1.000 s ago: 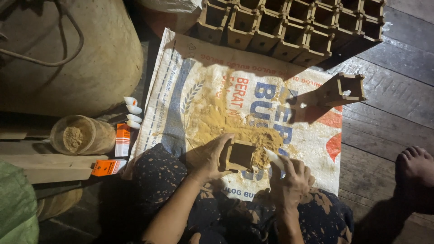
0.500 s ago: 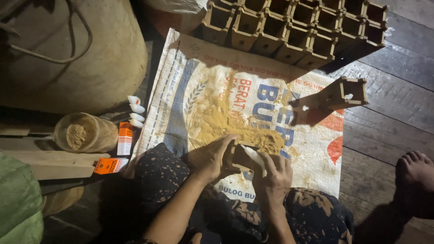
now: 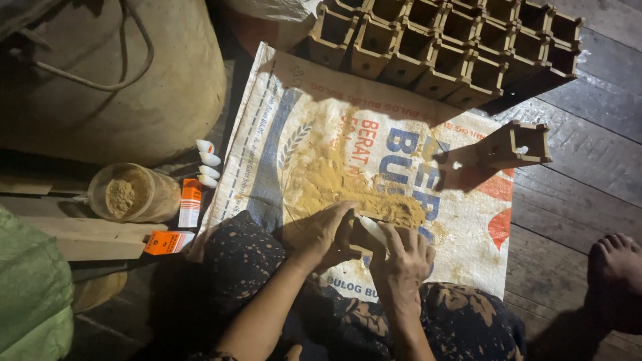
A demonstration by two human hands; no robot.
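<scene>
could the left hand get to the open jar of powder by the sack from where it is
Probably yes. The left hand is cupped around a small box at the sawdust pile, and the jar lies off to its left past the sack edge, with only small orange boxes near the way.

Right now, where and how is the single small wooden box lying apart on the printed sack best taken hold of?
Probably take the wooden box by its two outer side walls, coming from above. It lies alone at the edge of the sack, its open frame facing up, with free space around both sides.
</scene>
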